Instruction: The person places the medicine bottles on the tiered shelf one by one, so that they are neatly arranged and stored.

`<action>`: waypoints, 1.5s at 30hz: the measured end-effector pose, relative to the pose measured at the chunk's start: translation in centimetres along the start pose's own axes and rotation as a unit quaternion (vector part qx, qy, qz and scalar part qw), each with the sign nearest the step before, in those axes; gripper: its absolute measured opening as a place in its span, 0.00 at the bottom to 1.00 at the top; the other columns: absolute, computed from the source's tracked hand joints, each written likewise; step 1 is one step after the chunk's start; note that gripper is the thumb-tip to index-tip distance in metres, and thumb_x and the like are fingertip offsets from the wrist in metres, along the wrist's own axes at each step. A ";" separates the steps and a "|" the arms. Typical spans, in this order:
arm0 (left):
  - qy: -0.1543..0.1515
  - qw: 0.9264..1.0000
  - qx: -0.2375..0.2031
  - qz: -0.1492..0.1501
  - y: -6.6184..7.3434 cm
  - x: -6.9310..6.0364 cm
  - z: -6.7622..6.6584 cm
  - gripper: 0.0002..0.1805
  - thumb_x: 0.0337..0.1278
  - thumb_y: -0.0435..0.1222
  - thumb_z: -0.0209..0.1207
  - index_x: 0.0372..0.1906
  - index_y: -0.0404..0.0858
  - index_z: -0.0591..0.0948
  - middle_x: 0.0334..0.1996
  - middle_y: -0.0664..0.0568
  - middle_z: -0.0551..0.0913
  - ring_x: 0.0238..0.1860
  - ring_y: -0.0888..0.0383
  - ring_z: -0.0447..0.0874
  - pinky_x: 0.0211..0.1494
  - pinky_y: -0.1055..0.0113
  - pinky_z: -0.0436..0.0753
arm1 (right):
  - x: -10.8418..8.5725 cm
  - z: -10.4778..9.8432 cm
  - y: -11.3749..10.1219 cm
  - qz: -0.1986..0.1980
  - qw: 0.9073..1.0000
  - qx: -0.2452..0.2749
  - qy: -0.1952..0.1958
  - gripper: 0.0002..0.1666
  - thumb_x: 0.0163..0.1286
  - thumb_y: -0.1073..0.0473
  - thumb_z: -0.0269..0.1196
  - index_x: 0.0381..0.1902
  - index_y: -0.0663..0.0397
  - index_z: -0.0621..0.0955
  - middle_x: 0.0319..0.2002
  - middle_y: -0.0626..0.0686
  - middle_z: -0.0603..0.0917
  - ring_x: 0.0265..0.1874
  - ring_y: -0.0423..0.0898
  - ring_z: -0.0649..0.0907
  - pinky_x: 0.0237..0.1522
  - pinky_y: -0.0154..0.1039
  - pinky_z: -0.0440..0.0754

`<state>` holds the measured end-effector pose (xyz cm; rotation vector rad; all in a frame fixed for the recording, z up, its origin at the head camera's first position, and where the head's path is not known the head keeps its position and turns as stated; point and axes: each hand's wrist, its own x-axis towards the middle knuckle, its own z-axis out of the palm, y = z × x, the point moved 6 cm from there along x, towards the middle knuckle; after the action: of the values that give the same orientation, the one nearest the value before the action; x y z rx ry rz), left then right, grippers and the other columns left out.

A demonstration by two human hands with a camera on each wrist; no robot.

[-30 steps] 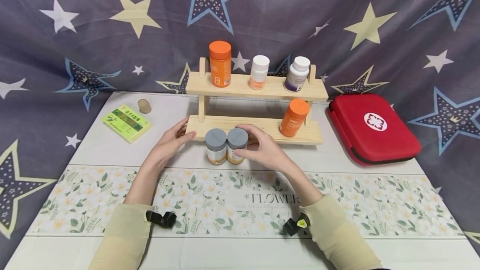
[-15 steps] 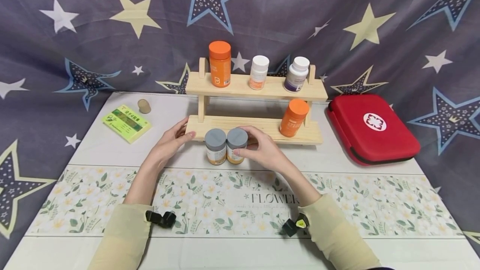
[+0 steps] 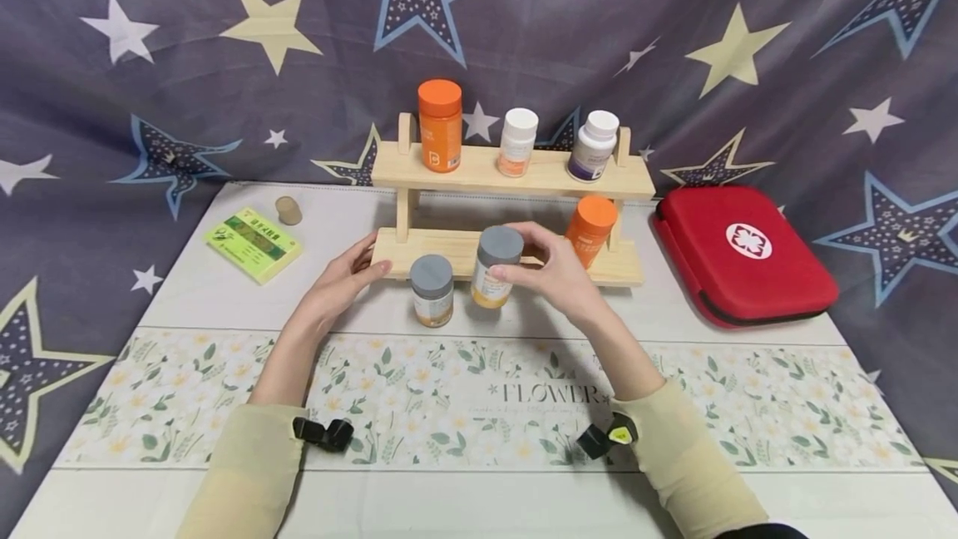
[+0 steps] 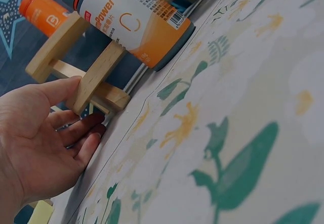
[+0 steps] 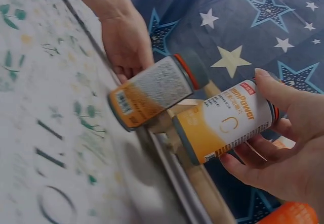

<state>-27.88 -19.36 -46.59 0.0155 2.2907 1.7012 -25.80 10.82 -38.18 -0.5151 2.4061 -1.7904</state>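
Note:
My right hand (image 3: 560, 274) holds a supplement bottle (image 3: 494, 273) with a grey lid and a white-and-yellow label, thumb on the near side. The bottle is tilted and raised in front of the lower board; in the right wrist view its label (image 5: 223, 120) faces the camera. A matching grey-lidded bottle (image 3: 432, 294) stands on the table to its left, apart from it. My left hand (image 3: 338, 283) grips the left end of the two-tier wooden rack (image 3: 427, 241). In the left wrist view the thumb presses the board's end (image 4: 97, 77), with the fingers bent below.
On the upper tier stand an orange bottle (image 3: 440, 131), a white bottle (image 3: 518, 144) and a white-and-purple bottle (image 3: 594, 148). Another orange bottle (image 3: 591, 227) is on the lower tier's right. A green box (image 3: 253, 245) and small beige piece (image 3: 288, 210) lie left; a red case (image 3: 744, 256) right.
My right hand has lifted the right grey-lidded bottle off the table and moved it right and toward the rack, away from its twin. My left hand has stayed on the rack.

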 end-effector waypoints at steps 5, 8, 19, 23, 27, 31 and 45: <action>0.003 1.000 0.004 0.001 0.0 0.0 -0.1 0.45 0.75 0.46 0.58 0.85 0.46 0.46 0.81 0.39 0.59 0.83 0.43 0.52 0.87 0.48 0.51 | 0.5 -1.3 -0.9 0.011 0.999 0.020 0.033 0.31 0.64 0.64 0.73 0.65 0.53 0.79 0.53 0.54 0.84 0.53 0.49 0.83 0.57 0.41 0.81; 0.003 1.000 0.007 0.000 0.0 -0.1 -0.1 0.45 0.75 0.46 0.58 0.85 0.46 0.46 0.81 0.39 0.59 0.83 0.43 0.51 0.87 0.47 0.51 | 0.8 -1.5 -1.1 0.018 0.998 0.022 0.051 0.32 0.65 0.63 0.73 0.66 0.54 0.77 0.55 0.57 0.84 0.56 0.50 0.82 0.62 0.44 0.78; 0.000 1.000 -0.002 0.003 -0.2 0.2 0.1 0.45 0.75 0.45 0.58 0.85 0.45 0.46 0.80 0.38 0.59 0.83 0.42 0.53 0.86 0.47 0.52 | 1.5 -1.8 -0.4 0.033 0.995 0.012 0.094 0.35 0.68 0.61 0.71 0.71 0.58 0.73 0.64 0.61 0.80 0.65 0.56 0.79 0.73 0.49 0.73; -0.001 1.000 -0.005 0.002 -0.2 0.1 0.2 0.45 0.75 0.45 0.57 0.85 0.45 0.45 0.80 0.38 0.59 0.83 0.43 0.52 0.86 0.47 0.52 | 1.7 -1.9 -0.1 0.036 0.994 0.015 0.104 0.35 0.69 0.61 0.70 0.71 0.58 0.73 0.64 0.62 0.80 0.64 0.56 0.79 0.72 0.50 0.73; 0.001 1.000 -0.006 0.001 -0.2 0.2 0.1 0.45 0.75 0.45 0.57 0.85 0.45 0.45 0.81 0.38 0.59 0.83 0.43 0.52 0.87 0.47 0.51 | 1.9 -1.9 0.1 0.034 0.994 0.015 0.107 0.35 0.68 0.61 0.71 0.71 0.58 0.73 0.64 0.62 0.80 0.63 0.56 0.79 0.72 0.51 0.73; 0.000 1.000 -0.006 -0.002 -0.1 0.1 0.1 0.45 0.75 0.45 0.58 0.85 0.46 0.46 0.81 0.39 0.58 0.83 0.43 0.51 0.87 0.47 0.51 | 2.0 -1.8 0.2 0.030 0.994 0.017 0.108 0.35 0.68 0.61 0.71 0.71 0.58 0.73 0.63 0.62 0.81 0.61 0.55 0.80 0.70 0.52 0.74; 0.001 1.000 -0.005 -0.001 -0.1 0.1 0.1 0.45 0.75 0.45 0.57 0.85 0.45 0.45 0.81 0.39 0.58 0.83 0.42 0.52 0.86 0.47 0.52 | 2.0 -1.7 0.4 0.034 0.993 0.013 0.111 0.37 0.67 0.62 0.72 0.72 0.56 0.73 0.64 0.62 0.80 0.62 0.57 0.80 0.70 0.52 0.76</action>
<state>-27.88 -19.27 -46.76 0.0097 2.2832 1.7113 -28.28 11.83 -37.81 -0.2387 2.5012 -1.9414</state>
